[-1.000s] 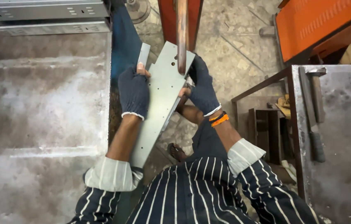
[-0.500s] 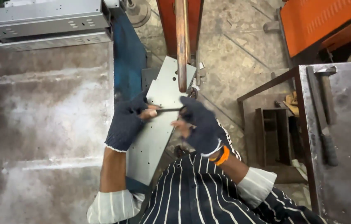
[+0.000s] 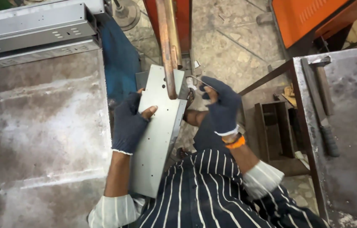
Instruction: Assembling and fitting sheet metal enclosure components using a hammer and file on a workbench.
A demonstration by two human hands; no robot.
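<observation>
On the left side a big worn steel table (image 3: 39, 135) fills the view, and a stack of grey metal channels (image 3: 35, 27) lies at its far end. On the right stands another steel table (image 3: 347, 139) with a dark tool (image 3: 324, 114) lying on it, and an orange machine body (image 3: 313, 19) is behind it. Between the tables the long grey metal plate (image 3: 159, 131) with small holes is held in front of the person, its far end under the copper arm (image 3: 168, 46) of the machine, which touches the plate near the top. The left hand (image 3: 130, 122), in a dark glove, is closed on the plate's left edge, thumb on top. The right hand (image 3: 220, 105), also gloved, is pinching a thin metal piece (image 3: 195, 80) at the plate's right edge; I cannot tell what exactly this piece is. To do this well, I think the plate must stay flat and steady under the copper tip, with the fingers well apart from the contact point.
</observation>
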